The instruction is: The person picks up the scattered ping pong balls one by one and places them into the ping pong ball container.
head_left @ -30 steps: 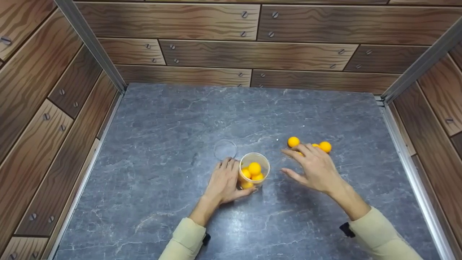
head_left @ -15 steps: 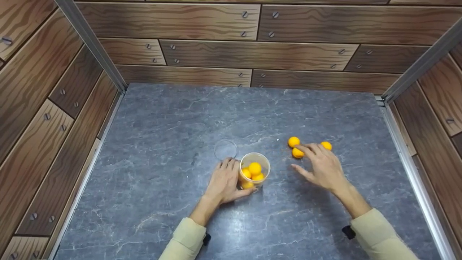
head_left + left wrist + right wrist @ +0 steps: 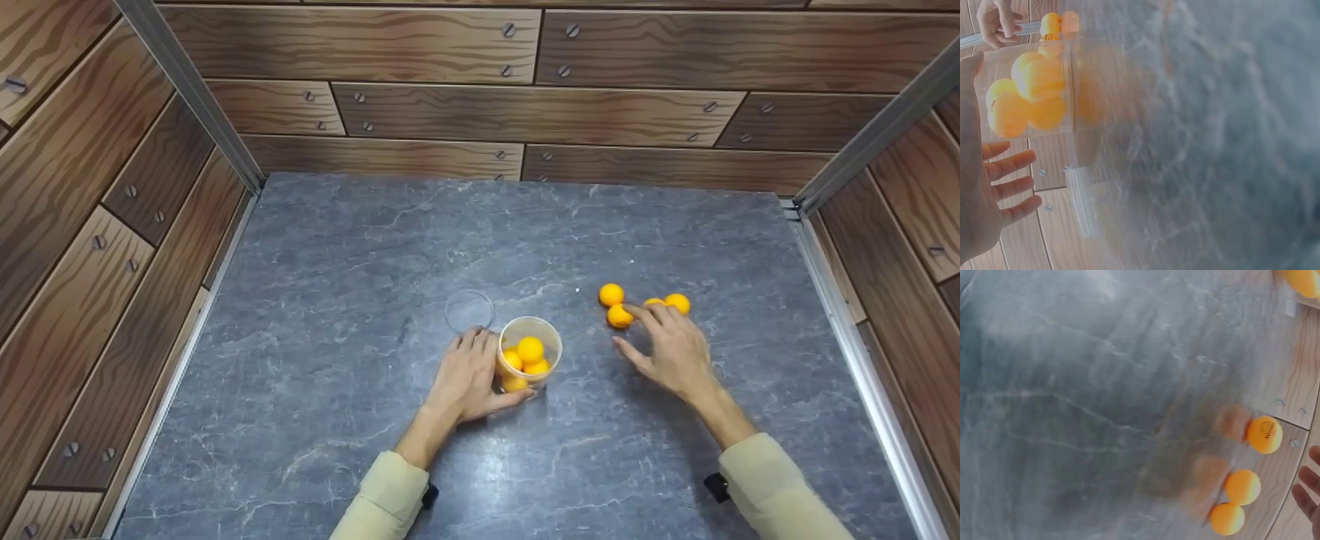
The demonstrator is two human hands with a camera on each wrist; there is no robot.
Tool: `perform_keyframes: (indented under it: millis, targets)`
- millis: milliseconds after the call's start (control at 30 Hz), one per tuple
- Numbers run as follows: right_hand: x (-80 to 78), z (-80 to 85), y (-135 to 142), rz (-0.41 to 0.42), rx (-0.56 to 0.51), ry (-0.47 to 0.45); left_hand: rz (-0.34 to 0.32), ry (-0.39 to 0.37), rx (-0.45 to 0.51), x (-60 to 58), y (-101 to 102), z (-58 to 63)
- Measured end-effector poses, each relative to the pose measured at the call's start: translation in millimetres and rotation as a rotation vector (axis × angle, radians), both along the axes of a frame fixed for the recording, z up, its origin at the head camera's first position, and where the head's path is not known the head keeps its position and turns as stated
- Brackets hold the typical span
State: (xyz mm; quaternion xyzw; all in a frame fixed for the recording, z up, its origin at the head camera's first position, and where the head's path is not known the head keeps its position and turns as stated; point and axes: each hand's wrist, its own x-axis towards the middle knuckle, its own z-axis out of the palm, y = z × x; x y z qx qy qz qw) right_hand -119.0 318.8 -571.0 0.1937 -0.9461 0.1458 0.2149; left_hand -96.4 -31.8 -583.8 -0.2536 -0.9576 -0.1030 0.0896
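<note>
A clear plastic tub stands upright with several orange ping-pong balls inside. My left hand rests along its near left side, thumb across the front and fingers extended past the side; the left wrist view shows these fingers straight and spread. To the right, my right hand hovers with thumb and fingers apart and nothing between them. Its index fingertip is right at a printed ping-pong ball. Another ball lies just beyond, and two more, one being the ball, sit behind the knuckles.
A clear round lid lies flat on the dark marbled table, behind the left fingers. Wood-patterned walls with metal corner profiles enclose the table at the back and both sides.
My right hand has shifted right, off the left pair of loose balls, uncovering the printed one. The left hand, tub and lid have not moved.
</note>
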Motion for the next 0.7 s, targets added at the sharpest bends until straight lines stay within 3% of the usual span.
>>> perform_keyframes:
  millis: [167, 333, 700]
  targets:
    - [-2.5, -9.1, 3, -0.023, 0.027, -0.004, 0.0, 0.005, -0.012, 0.1, 0, 0.0]
    - [-6.7, -15.8, 7, 0.009, 0.096, 0.019, -0.002, 0.005, -0.014, 0.0, 0, 0.0]
    - [-16.0, -20.3, 6, 0.017, 0.143, 0.028, -0.006, 0.019, -0.015, 0.1, 0, -0.1]
